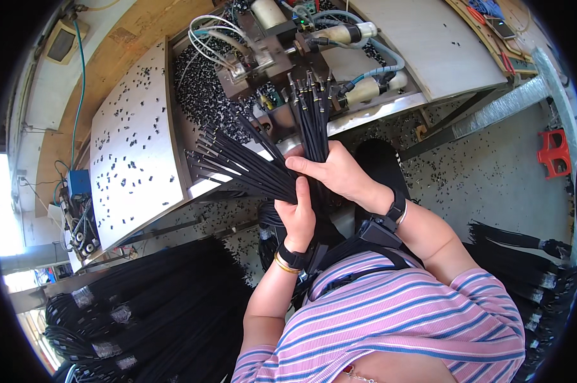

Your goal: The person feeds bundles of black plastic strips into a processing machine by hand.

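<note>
Both my hands hold black cables in front of the machine. My left hand is closed round a fanned bundle of black cables whose ends spread toward the upper left. Just above it and to the right, my right hand grips a second, more upright bundle of black cables, thumb across the front. Its bare-looking tips point up at the machine, a metal block with cylinders and air hoses. The two bundles meet near my thumbs, and their lower lengths are hidden behind my hands and wrists.
Small black offcuts lie in a heap left of the machine and scattered over the white left panel. Large bundles of black cables hang at the lower left, more cable bundles at the right. A red plastic stool stands far right.
</note>
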Available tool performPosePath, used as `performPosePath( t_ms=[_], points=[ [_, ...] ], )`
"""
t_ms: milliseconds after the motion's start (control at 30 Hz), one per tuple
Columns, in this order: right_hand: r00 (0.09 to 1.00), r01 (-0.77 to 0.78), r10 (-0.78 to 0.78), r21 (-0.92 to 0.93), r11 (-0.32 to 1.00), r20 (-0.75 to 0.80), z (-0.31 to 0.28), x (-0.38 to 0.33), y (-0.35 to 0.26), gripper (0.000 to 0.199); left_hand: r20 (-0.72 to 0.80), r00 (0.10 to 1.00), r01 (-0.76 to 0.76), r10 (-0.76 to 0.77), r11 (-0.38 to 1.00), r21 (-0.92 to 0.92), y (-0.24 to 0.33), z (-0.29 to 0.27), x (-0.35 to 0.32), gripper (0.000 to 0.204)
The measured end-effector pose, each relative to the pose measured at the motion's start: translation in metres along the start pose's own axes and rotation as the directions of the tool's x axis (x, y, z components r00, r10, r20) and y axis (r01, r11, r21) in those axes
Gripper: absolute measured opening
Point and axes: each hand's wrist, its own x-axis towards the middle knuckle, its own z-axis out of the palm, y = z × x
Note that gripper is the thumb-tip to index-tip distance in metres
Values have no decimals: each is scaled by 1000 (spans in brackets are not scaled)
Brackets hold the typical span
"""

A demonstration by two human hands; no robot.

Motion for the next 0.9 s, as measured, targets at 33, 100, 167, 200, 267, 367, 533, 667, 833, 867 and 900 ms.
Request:
performPosePath(
  t_ms=[33, 100, 167, 200, 267, 367, 533, 667, 833, 867, 900],
  points=[
    [1000, 19, -19, -20, 1000, 4, 0, -2, 0, 16, 1, 1000, -1, 1, 1000, 0, -1, 0, -1, 24],
    [999, 40, -39, -39, 998, 7, 0, -7, 0, 16, 26, 1000, -4, 3, 1000, 20, -4, -2, -8, 24],
    [999, 20, -22, -59, 998, -31, 0, -17, -1, 17, 37, 999, -1, 0, 1000, 31, -5, -2, -12, 24],
    [999, 10, -14, -69, 998, -50, 0, -20, -1, 17, 14, 1000, 11, -12, 1000, 23, -6, -2, -13, 23],
    [998, 9, -11, -37, 999, -63, 2, -20, 1, 18, -31, 999, 34, -34, 999, 7, -7, -3, -16, 21],
    [996, 19, -16, 24, 1000, -92, 4, -18, 2, 18, -52, 998, 23, -25, 999, -39, -3, 1, -13, 20],
    [987, 54, -43, 69, 996, -153, 9, -23, 2, 18, -59, 998, 18, -22, 997, -69, 4, 2, -11, 19],
    [982, 61, -48, 67, 996, -181, 10, -24, 2, 18, -41, 999, 25, -26, 1000, -8, 2, 1, -13, 21],
    [988, 50, -42, 53, 997, -148, 10, -13, 1, 17, -58, 998, 8, -11, 999, -39, 1, 0, -6, 20],
    [990, 37, -31, 46, 998, -135, 10, -12, 1, 17, -57, 998, 8, -10, 999, -37, 0, -1, -5, 20],
    [990, 38, -31, 46, 998, -135, 11, -11, 1, 17, -56, 998, 8, -10, 999, -35, -1, -1, -4, 20]
  ],
)
